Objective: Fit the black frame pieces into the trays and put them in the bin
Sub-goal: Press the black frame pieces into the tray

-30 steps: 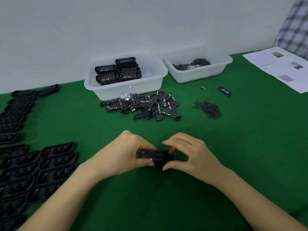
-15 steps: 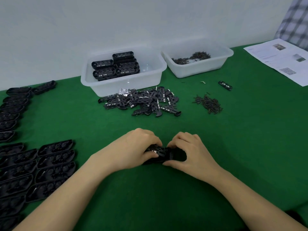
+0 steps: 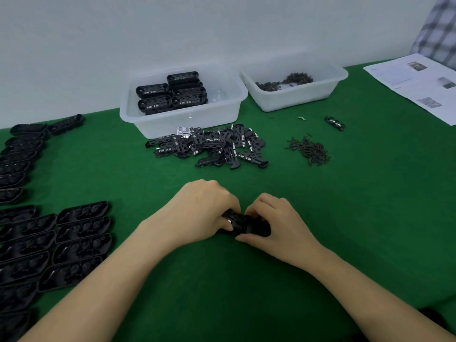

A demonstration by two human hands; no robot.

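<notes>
Both hands (image 3: 243,219) gripping black tray (image 3: 246,224), mostly hidden by fingers (image 3: 254,211)

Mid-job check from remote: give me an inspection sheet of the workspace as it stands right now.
Surface: green cloth covers the table.
Job's things: a black tray with a frame piece lies on the cloth between both hands; empty trays in rows at the left; pile of loose frame pieces in front of the left bin, which holds assembled trays.
Clutter: heap of small dark screws; right bin holding more; lone black piece; printed sheets.
Grippers: left hand and right hand both grip the tray.
Cables: nothing seen.
Surroundings: pale wall; checked fabric at the top right.
</notes>
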